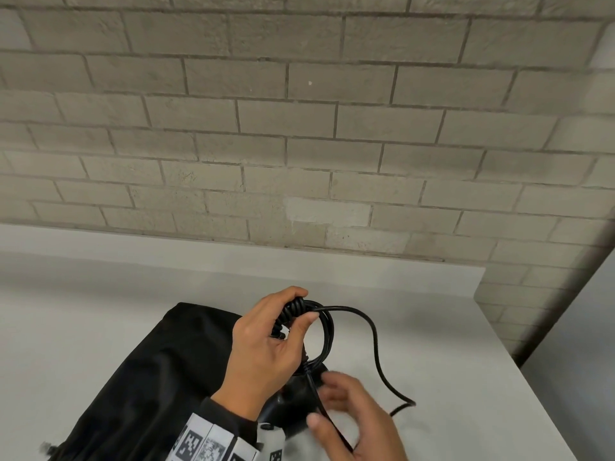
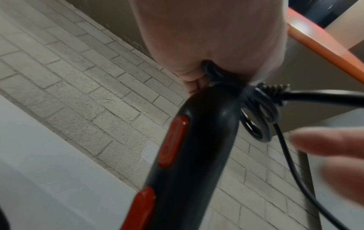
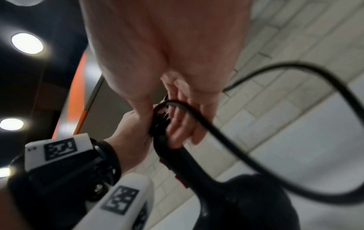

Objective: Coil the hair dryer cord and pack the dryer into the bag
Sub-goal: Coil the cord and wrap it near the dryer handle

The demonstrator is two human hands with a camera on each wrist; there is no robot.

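Observation:
My left hand [image 1: 299,314] grips a bundle of coiled black cord [image 1: 327,331] against the end of the hair dryer's handle. The black dryer [image 1: 293,394] stands on the white table, mostly hidden under my hands; the left wrist view shows its handle [image 2: 189,155] with red buttons. My right hand [image 1: 324,402], blurred, curls loosely round the free cord just below the coil. The rest of the cord [image 1: 377,347] loops out to the right over the table. The black bag [image 1: 143,377] lies flat to the left, under my left forearm.
The white table [image 1: 100,294] runs back to a grey brick wall [image 1: 299,144]. Its right edge [image 1: 532,377] drops off close to the loose cord. Bare tabletop shows behind the bag and on the far left.

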